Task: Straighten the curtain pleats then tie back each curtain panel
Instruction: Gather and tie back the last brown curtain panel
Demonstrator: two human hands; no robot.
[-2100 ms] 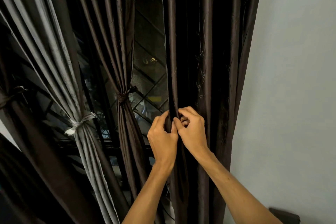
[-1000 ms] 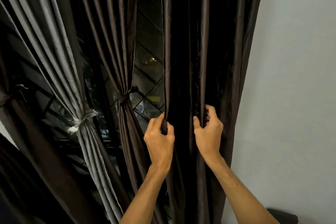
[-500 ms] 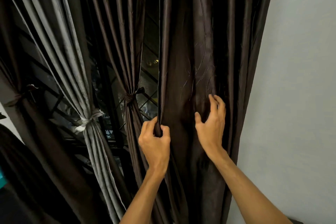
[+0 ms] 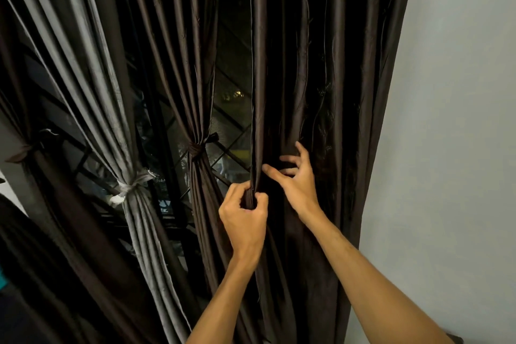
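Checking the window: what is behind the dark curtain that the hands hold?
Beside its left edge, a window grille and darkness outside show. Directly behind the curtain, the cloth hides everything.

The curtains hang from above, their rail out of view. The loose dark curtain (image 4: pixel 349 92) hangs beside the pale wall (image 4: pixel 460 120). A tied dark curtain (image 4: pixel 178 50) and a tied grey curtain (image 4: pixel 92 78) hang before the barred window (image 4: pixel 231 131).

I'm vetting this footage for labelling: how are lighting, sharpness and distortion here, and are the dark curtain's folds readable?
Head view: dim, frontal light. The left hand and right hand are well lit, with the right fingertips slightly soft. The dark panel sinks to black between glossy ridges. The wide-angle lens tilts verticals near the edges. The window is dark apart from one small glow.
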